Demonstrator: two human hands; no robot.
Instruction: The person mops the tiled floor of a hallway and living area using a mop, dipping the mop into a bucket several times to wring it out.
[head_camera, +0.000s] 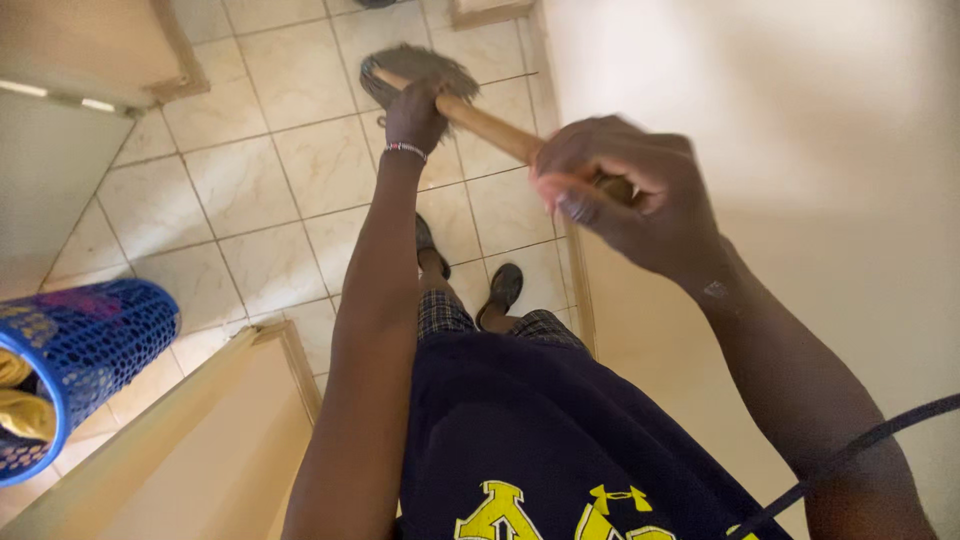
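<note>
Soft, even indoor light; the wall (800, 120) glares pale, the right hand (625, 190) blurs, straight edges bow outward

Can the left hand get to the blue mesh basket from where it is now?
Probably not as things stand: the left hand grips the mop handle far ahead, while the blue basket sits low behind a door edge.

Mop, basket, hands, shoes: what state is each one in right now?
Mop: head down on the tiled floor, handle tilted up toward the person.
Left hand: closed around the handle low down, near the mop head.
Right hand: closed around the upper handle.
Blue basket: holds yellow cloth.
Shoes: on the feet, flat on the floor.
</note>
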